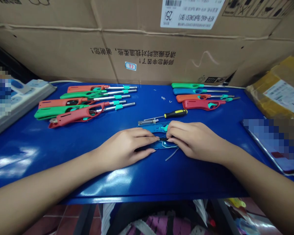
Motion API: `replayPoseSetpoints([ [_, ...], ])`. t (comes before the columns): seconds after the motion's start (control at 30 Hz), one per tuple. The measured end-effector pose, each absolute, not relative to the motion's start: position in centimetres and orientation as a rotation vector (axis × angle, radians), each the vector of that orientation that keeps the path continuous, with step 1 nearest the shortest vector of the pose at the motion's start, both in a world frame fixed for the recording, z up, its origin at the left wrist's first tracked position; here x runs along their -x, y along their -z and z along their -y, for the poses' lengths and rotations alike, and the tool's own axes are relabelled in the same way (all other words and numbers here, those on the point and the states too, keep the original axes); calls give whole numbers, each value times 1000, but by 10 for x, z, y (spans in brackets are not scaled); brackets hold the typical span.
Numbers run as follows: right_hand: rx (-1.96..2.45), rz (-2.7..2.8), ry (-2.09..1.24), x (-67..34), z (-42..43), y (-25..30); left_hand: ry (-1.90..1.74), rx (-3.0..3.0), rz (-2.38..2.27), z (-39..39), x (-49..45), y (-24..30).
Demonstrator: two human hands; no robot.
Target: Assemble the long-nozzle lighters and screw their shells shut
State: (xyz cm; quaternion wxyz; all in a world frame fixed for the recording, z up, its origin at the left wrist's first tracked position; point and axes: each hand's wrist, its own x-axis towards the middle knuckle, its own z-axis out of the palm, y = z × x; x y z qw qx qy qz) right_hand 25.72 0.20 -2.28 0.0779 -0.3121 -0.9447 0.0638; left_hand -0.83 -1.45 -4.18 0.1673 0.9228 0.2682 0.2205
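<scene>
The blue lighter [161, 145] lies on the table [63, 147], just before the screwdriver [172, 114]; the left hand [127, 148] presses it down, fingers closed; the right hand [193, 140] pinches its inner part; probably light plastic with fragile wires [171, 154]; hold the stiff shell.

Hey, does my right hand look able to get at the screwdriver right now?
Probably yes. The screwdriver lies just beyond the right hand, with nothing blocking the way. That hand and the left hand are both on the blue lighter, though, so it must let go first.
</scene>
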Motion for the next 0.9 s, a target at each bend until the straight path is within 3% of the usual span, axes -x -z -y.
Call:
replayPoseSetpoints([
  [0.9,1003,2895,0,-259,2,18,-621,-2629,-764,13,7,43],
])
